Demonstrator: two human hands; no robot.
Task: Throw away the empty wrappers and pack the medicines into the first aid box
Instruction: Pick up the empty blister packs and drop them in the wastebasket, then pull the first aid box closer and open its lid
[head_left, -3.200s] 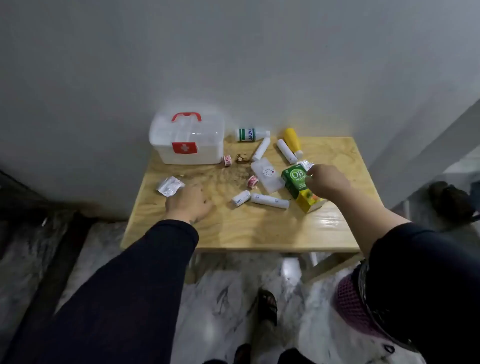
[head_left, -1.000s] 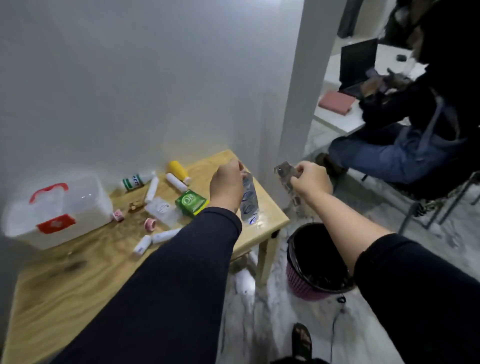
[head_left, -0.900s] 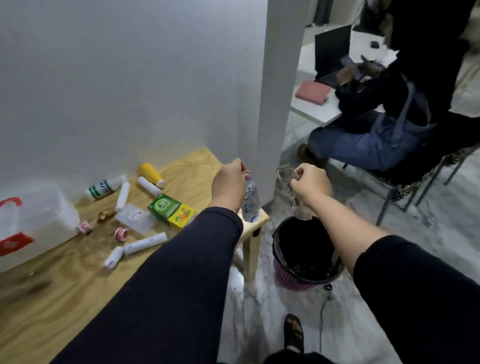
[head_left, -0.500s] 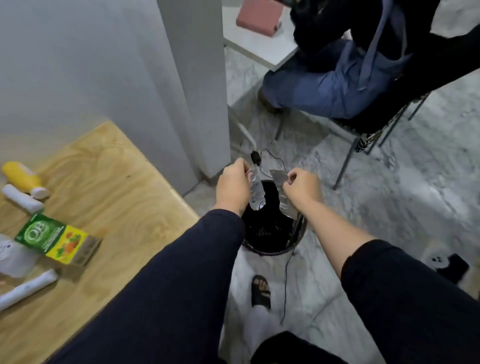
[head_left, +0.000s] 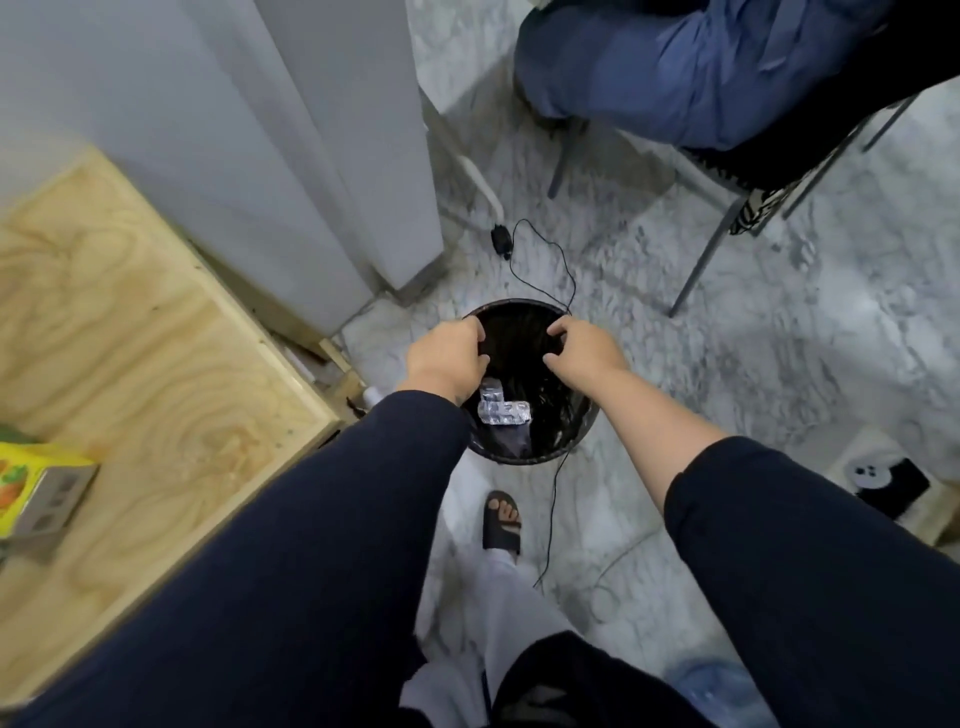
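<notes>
A round black waste bin (head_left: 582, 434) stands on the marble floor beside the wooden table (head_left: 130, 332). Silver blister wrappers (head_left: 503, 411) lie inside the bin on its dark liner. My left hand (head_left: 447, 359) hovers over the bin's left rim, fingers curled and spread, holding nothing. My right hand (head_left: 584, 353) hangs over the right rim, also with nothing in it. At the table's left edge sits part of the green and yellow medicine carton (head_left: 36, 486). The first aid box is out of view.
A grey pillar (head_left: 358, 156) rises just behind the bin. A thin black cable (head_left: 553, 499) runs across the floor and over the bin's rim. A seated person's legs in blue jeans (head_left: 691, 67) and a chair (head_left: 737, 208) are at the upper right. My sandalled foot (head_left: 501, 519) stands near the bin.
I have turned from the table to look down into the bin. Both hands have let go of their silver wrappers, which now lie inside the bin.
</notes>
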